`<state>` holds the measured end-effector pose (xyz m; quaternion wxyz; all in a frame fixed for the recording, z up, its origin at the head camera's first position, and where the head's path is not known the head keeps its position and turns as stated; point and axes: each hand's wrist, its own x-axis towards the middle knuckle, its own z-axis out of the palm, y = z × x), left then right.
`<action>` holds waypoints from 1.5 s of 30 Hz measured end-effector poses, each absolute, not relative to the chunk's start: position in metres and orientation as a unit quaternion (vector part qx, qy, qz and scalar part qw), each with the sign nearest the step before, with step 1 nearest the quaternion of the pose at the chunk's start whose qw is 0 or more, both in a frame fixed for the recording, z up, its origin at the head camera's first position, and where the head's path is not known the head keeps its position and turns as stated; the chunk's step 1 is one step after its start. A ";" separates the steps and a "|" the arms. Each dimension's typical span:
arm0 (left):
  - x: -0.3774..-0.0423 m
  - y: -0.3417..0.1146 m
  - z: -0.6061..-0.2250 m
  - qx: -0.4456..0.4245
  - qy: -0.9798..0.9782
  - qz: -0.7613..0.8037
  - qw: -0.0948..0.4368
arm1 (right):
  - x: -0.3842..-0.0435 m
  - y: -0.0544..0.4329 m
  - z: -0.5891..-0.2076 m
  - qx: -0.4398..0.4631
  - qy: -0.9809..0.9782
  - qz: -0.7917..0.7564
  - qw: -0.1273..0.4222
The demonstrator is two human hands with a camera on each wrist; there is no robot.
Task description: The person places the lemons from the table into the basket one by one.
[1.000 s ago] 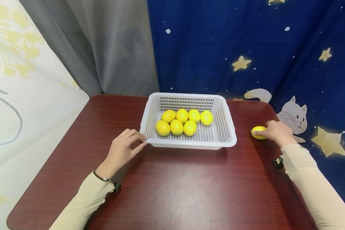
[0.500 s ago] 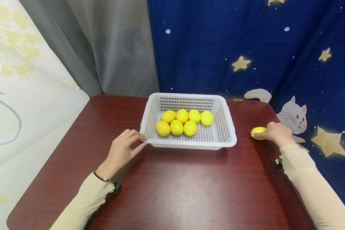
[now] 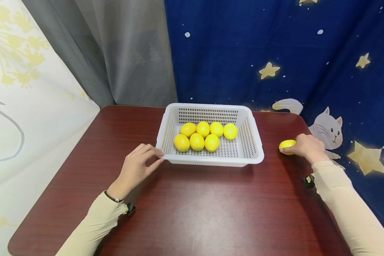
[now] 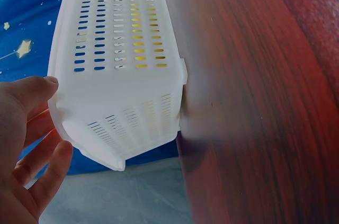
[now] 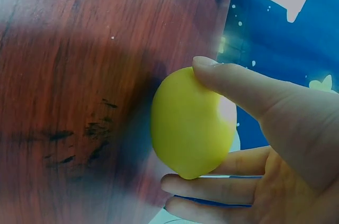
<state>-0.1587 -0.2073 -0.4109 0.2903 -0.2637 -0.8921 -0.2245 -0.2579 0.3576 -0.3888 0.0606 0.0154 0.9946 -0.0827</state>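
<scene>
A white slotted plastic basket point(image 3: 211, 160) stands at the middle back of the table, with several yellow lemons point(image 3: 197, 142) lying in its left and middle part. My left hand point(image 3: 136, 169) pinches the basket's near left corner; in the left wrist view the thumb point(image 4: 39, 89) lies on the rim and the fingers reach behind it. Off to the right of the basket, my right hand point(image 3: 308, 146) grips a single lemon point(image 5: 190, 123) close over the table. Its thumb point(image 5: 233, 78) presses one end and the fingers curl round the far side.
The dark red wood table point(image 3: 211, 209) has rounded corners. A grey curtain point(image 3: 137, 53) and a blue star-patterned curtain point(image 3: 224, 53) hang right behind it. A white patterned cloth point(image 3: 28, 117) borders the left side.
My right thumb has moved round to the left end of the lemon, and the grip has closed on it. The left hand and the basket have stayed in place.
</scene>
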 end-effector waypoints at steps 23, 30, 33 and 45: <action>-0.158 -0.207 -0.411 -0.265 -0.890 -0.228 0.294 | -0.264 0.332 -0.352 -0.045 0.995 -0.078 -0.043; -0.159 -0.207 -0.412 -0.265 -0.889 -0.229 0.296 | -0.264 0.321 -0.339 -0.066 0.993 -0.071 -0.068; -0.158 -0.207 -0.412 -0.264 -0.889 -0.229 0.296 | -0.264 0.316 -0.334 -0.077 0.992 -0.067 -0.078; -0.158 -0.206 -0.411 -0.268 -0.887 -0.227 0.298 | -0.266 0.294 -0.316 -0.119 0.986 -0.051 -0.107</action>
